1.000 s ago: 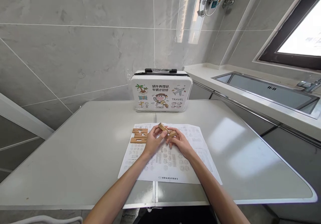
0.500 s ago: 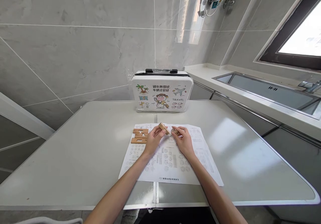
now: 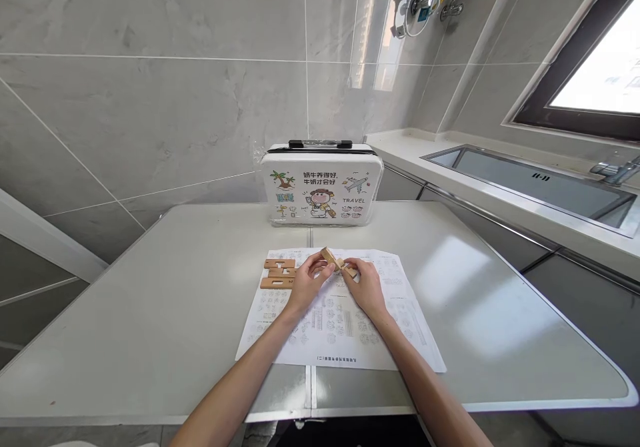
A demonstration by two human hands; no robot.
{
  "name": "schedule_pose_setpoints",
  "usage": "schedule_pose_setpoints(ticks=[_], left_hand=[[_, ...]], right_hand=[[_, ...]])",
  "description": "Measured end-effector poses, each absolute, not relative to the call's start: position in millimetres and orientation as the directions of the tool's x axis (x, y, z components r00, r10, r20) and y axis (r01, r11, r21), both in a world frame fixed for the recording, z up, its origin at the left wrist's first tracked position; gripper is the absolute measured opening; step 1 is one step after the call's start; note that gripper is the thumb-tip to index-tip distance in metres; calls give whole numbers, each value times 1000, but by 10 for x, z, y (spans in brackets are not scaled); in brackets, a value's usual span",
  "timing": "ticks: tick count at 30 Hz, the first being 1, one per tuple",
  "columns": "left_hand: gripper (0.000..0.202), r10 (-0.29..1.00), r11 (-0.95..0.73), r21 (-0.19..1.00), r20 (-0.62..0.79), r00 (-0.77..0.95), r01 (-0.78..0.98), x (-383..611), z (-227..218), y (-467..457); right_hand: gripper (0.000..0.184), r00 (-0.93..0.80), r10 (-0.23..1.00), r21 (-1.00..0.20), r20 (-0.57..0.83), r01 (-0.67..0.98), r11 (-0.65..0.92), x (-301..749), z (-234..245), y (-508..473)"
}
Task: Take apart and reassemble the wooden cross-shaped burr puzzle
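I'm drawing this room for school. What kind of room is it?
It looks like a kitchen, or maybe a utility room. There's a sink set into a pale counter, a tap beside it, and a gray tiled wall.

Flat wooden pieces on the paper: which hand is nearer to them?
Left. The left hand is just to the right of the flat wooden pieces; the right hand is farther right, beyond the left.

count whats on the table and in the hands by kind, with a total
Wooden pieces lying down: 3
Wooden pieces held: 2
Printed sheet: 1
Case with handle: 1
Total: 7
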State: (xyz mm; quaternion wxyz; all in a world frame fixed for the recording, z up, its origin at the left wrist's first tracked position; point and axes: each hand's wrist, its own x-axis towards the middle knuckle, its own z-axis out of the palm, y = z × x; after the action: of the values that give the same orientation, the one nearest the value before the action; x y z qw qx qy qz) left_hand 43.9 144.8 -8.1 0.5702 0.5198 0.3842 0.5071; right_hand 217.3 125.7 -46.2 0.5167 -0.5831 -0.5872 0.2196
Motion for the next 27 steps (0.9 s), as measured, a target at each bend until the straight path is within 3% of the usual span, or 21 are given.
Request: schedule_pose_setpoints(ticks=[4,11,18,22,27], left_hand=[[56,976,-106,985,129,176,-134,454,-124,1453],[54,960,-164,982,181,211,-98,463,-134,1447],[50,958,-217,974,225,177,-63,491,-126,1411],[46,958,-273,954,259,120,121,489,-111,1377],[50,936,-350,836,334,114,422,476,-127,1351]], right_hand=[[24,232,895,-861,380,443,251,2164,-375,1262],[23,96,906,-860,411,369,352,2138,-315,1248],[30,125,926,-924,357,193,330,2175,-218,1262],[35,257,930,-962,263,143,233,2208,-220,1267],[31,427,886,-957,180,285,57,2232,-333,1279]])
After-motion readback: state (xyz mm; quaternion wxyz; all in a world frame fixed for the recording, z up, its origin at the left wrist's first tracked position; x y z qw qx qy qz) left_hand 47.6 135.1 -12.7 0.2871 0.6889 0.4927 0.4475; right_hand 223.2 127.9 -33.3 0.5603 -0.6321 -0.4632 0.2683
